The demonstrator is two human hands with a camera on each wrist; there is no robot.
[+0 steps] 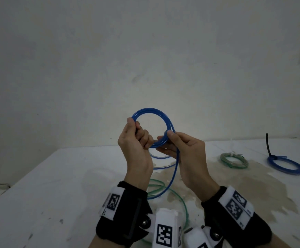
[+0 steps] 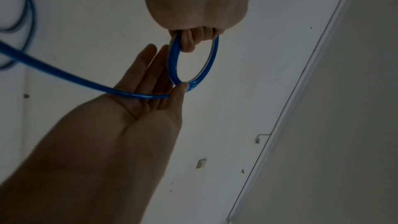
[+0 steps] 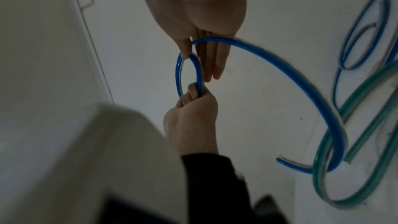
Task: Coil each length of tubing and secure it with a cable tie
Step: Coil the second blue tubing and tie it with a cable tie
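I hold a coil of blue tubing (image 1: pixel 152 111) up in front of me above the white table (image 1: pixel 56 176). My left hand (image 1: pixel 138 135) grips the coil's left side with its fingers curled round the loops (image 2: pixel 189 42). On the lower right side my right hand (image 1: pixel 171 140) pinches the loops between thumb (image 3: pixel 185 52) and straight fingers. From that pinch the tubing's free tail (image 1: pixel 174 174) hangs down to the table, and it ends beside loose green tubing (image 3: pixel 286 161). No cable tie shows on this coil.
A green coil (image 1: pixel 234 160) tied with a pale tie and a blue coil (image 1: pixel 286 166) with a black cable tie (image 1: pixel 269 145) lie at the right. Loose green tubing (image 1: pixel 179 199) and more blue tubing (image 1: pixel 160 158) lie under my hands. A wall stands behind.
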